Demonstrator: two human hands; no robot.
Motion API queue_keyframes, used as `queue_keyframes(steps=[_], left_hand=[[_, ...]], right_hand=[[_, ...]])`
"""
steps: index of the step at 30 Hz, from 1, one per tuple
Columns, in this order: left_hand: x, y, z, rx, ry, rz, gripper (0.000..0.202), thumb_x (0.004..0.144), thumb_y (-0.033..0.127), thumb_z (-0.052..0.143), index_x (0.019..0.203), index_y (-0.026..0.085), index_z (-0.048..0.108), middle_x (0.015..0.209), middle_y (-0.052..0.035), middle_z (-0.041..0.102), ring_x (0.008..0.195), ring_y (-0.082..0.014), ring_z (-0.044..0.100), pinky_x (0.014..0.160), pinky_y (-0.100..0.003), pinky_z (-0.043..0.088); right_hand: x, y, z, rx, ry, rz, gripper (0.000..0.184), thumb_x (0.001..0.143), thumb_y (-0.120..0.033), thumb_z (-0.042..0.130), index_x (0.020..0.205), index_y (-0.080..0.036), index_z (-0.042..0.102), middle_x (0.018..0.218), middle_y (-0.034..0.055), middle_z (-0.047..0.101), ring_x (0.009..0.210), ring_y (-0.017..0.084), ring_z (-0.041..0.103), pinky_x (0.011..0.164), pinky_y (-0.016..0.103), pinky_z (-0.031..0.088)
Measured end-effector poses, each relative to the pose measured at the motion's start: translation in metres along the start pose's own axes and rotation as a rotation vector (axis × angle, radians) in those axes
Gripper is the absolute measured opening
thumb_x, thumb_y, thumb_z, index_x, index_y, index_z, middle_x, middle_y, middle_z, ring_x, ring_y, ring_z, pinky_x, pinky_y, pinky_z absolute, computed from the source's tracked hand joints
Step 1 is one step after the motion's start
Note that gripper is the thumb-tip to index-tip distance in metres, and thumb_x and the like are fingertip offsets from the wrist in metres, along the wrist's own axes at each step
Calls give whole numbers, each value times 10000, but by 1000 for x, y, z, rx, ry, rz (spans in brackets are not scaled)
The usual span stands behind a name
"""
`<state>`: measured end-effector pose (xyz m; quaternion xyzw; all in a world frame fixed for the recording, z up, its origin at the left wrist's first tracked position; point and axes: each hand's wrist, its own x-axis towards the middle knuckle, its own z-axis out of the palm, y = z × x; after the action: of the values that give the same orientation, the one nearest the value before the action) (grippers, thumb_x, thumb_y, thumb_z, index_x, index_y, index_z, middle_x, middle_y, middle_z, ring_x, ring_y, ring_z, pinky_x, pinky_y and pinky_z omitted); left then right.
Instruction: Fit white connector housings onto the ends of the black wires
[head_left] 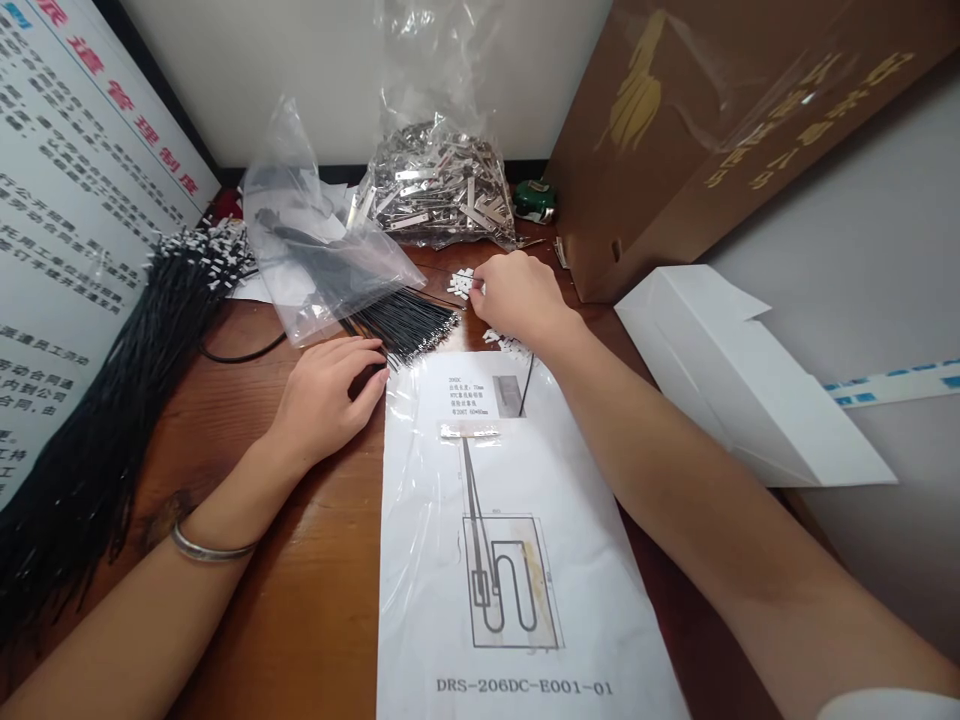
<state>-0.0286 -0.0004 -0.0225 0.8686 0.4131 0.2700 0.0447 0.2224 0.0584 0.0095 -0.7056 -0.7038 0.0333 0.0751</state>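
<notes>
My left hand (330,390) rests on the wooden table with its fingers half bent and a gap between thumb and forefinger. Its fingertips are at the edge of a bundle of black wires (412,320) with silvery ends, part of which lies under a clear plastic bag (322,250). My right hand (517,290) is over small white connector housings (460,283), its fingertips drawn together. A thin dark line runs to those fingertips; what they pinch is too small to make out. More white housings (506,345) lie below that wrist.
A drawing sheet in clear plastic (585,590) covers the front middle. Behind stands a clear bag of metal strips (442,190), beside a green tape measure (535,200). Many black wires with white ends (97,480) lie left. A brown box (675,130) and folded white card (750,380) stand right.
</notes>
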Motion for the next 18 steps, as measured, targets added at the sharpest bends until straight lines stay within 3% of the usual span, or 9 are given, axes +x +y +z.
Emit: queue_keyframes(steps=[12,18], left_hand=[[1,1,-1,-11,-13,-24,259,942,309,532,1051,176,725,1203,-111,745,1144,-276,688,1053,-464,511],[0,4,-2,-25,30,-36,305,949,309,525,1121,133,706,1162,-131,754,1090,-275,703,1008,-443,531]], right_hand=[[3,17,-4,174,86,59,258,880,-221,571,1014,-146,779,974,163,714,990,343,639,861,472,512],[-4,18,-25,492,35,82,168,889,-246,613,877,-146,747,750,81,632,750,215,590,716,381,511]])
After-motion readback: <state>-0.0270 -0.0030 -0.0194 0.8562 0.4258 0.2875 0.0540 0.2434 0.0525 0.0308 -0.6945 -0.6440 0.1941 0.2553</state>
